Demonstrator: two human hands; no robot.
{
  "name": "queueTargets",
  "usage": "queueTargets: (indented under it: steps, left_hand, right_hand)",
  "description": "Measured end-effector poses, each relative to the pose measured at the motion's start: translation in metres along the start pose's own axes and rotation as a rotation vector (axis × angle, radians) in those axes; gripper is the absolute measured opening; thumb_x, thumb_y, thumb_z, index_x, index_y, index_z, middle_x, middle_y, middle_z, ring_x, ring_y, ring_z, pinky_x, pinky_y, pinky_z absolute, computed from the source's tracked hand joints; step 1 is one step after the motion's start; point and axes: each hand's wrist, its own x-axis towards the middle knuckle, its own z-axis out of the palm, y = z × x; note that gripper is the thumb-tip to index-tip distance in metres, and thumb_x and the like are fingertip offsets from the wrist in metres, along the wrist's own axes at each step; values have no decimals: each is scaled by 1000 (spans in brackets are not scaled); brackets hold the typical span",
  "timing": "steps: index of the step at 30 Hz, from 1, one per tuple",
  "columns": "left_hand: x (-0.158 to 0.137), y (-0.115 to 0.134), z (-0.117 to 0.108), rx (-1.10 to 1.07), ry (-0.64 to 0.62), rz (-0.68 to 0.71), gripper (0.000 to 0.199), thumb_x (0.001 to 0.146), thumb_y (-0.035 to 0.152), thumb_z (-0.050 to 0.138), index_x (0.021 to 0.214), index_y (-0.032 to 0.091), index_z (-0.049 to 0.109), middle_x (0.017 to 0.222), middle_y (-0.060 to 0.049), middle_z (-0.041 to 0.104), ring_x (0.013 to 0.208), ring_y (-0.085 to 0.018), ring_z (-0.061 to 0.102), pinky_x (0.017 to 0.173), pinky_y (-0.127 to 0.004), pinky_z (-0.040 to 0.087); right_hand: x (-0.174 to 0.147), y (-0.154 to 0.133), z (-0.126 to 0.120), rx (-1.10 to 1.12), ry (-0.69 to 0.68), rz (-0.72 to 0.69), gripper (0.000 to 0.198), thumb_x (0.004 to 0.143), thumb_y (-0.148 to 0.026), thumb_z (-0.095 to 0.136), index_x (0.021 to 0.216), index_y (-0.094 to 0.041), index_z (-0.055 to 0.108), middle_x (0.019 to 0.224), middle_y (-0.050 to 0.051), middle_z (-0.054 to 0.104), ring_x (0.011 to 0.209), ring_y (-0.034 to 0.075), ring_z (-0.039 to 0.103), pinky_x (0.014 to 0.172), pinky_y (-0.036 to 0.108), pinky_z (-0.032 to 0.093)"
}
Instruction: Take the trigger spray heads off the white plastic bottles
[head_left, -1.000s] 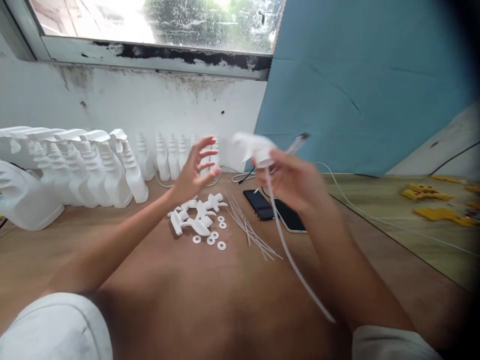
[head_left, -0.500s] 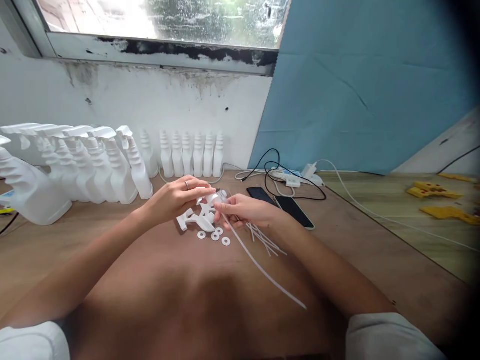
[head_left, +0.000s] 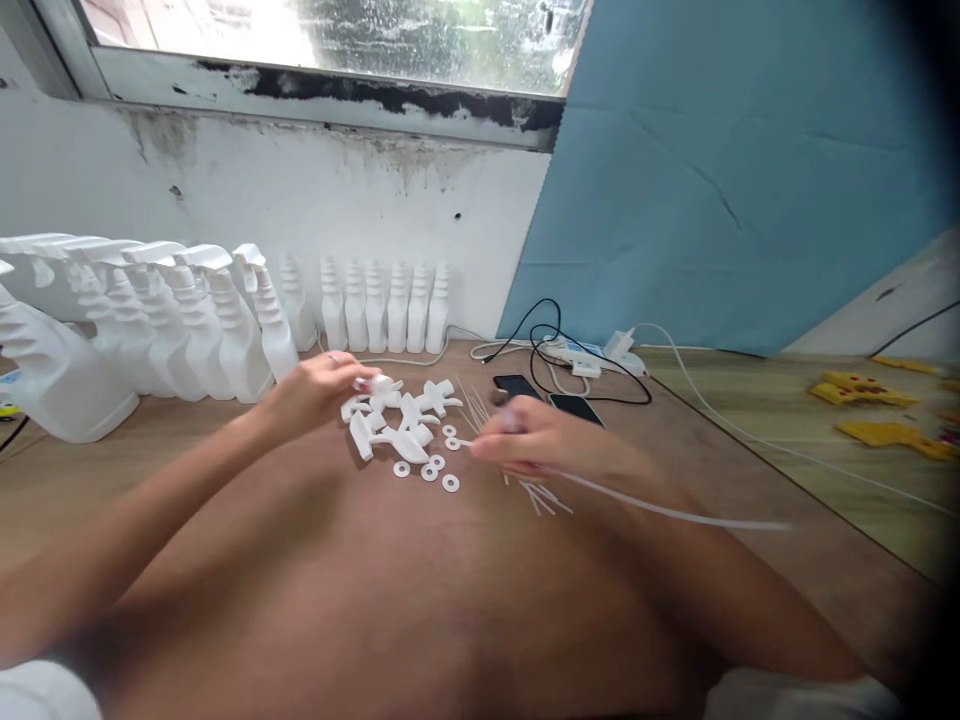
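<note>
My left hand point(head_left: 319, 392) is closed, its fingertips pinching a white trigger sprayer head point(head_left: 384, 386) at the back of a loose pile. Other white trigger sprayer heads point(head_left: 409, 440) lie heaped just in front and to the right of it. Blurred by motion, my right hand point(head_left: 532, 440) is closed around a thin white dip tube point(head_left: 675, 508). One tube end pokes out left of the fingers and the long end trails to the right. Several white ring washers point(head_left: 451, 483) lie between the hands. More thin tubes point(head_left: 544, 497) are spread beneath my right hand.
White spray bottles point(head_left: 232, 340) with heads stand in a row at left; smaller bottles point(head_left: 375, 310) without heads line the wall. Two phones point(head_left: 577, 407), black cables point(head_left: 551, 330) and a power strip point(head_left: 592, 358) lie at back right. Yellow pieces point(head_left: 862, 388) are at far right.
My hands have moved apart, the left one to the left and the right one to the right. The tube has come away from the sprayer head and swung rightward with my right hand.
</note>
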Motion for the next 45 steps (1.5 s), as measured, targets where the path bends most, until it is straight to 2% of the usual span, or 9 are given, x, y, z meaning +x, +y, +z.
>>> queueTargets:
  steps: [4, 6, 9, 15, 19, 24, 29, 38, 45]
  left_hand:
    - [-14, 13, -9, -287, -38, -221, 25, 89, 30, 58, 107, 18, 69, 95, -8, 71, 79, -16, 64, 69, -25, 51]
    - [-19, 30, 4, -544, -121, -299, 28, 87, 32, 60, 109, 16, 68, 99, -10, 71, 83, -18, 65, 71, -25, 51]
    - [-27, 51, 37, -853, -202, -504, 32, 86, 37, 61, 107, 13, 68, 107, -11, 69, 95, -21, 64, 80, -28, 50]
    - [-44, 67, 77, -1156, -276, -616, 40, 86, 40, 62, 118, 15, 62, 107, -9, 65, 90, -18, 61, 79, -26, 49]
    - [-46, 72, 77, -1064, -307, -488, 50, 89, 37, 58, 135, 21, 50, 121, -12, 58, 103, -20, 57, 87, -29, 47]
    - [-45, 74, 77, -947, -292, -394, 35, 91, 36, 55, 118, 16, 62, 116, -12, 61, 105, -21, 55, 88, -30, 45]
    - [-47, 77, 77, -957, -307, -458, 36, 92, 39, 52, 119, 15, 59, 106, -8, 64, 91, -17, 57, 77, -23, 45]
    - [-47, 77, 78, -886, -314, -466, 40, 92, 40, 51, 120, 13, 60, 101, -8, 66, 80, -15, 55, 71, -21, 42]
    - [-49, 78, 78, -786, -312, -442, 42, 92, 38, 51, 123, 12, 61, 87, -4, 66, 63, -10, 43, 57, -19, 34]
  right_hand:
    - [-21, 8, -27, -339, 197, 133, 52, 83, -59, 53, 55, -15, 51, 45, -5, 36, 40, 5, 29, 42, 23, 19]
    - [-9, 29, -37, -452, 365, 162, 51, 84, -60, 51, 60, -15, 58, 45, -4, 38, 40, 6, 30, 42, 23, 20]
    - [19, 64, -46, -478, 387, 236, 55, 84, -62, 49, 59, -14, 59, 44, -1, 47, 40, 8, 38, 43, 23, 26]
    - [26, 62, -40, -68, 734, -143, 61, 85, -70, 40, 84, -14, 64, 73, 6, 65, 57, 12, 59, 53, 22, 45]
    - [12, 33, -7, 115, 556, -191, 58, 89, -64, 39, 81, -13, 64, 48, 1, 55, 41, 10, 51, 43, 21, 41]
    - [15, 35, 36, 95, 275, -183, 34, 84, -45, 61, 70, -13, 59, 58, 2, 62, 46, 9, 53, 44, 21, 42]
    - [20, 57, 47, -196, 335, -259, 15, 84, -31, 62, 81, -17, 57, 64, -1, 61, 55, 9, 52, 51, 21, 38]
    - [11, 60, 41, -493, 296, -531, 20, 89, -27, 56, 71, -18, 54, 65, -2, 61, 58, 8, 52, 58, 21, 36]
    - [22, 77, 51, -770, 334, -771, 28, 90, -20, 44, 63, -20, 38, 57, -2, 44, 52, 10, 33, 52, 26, 23]
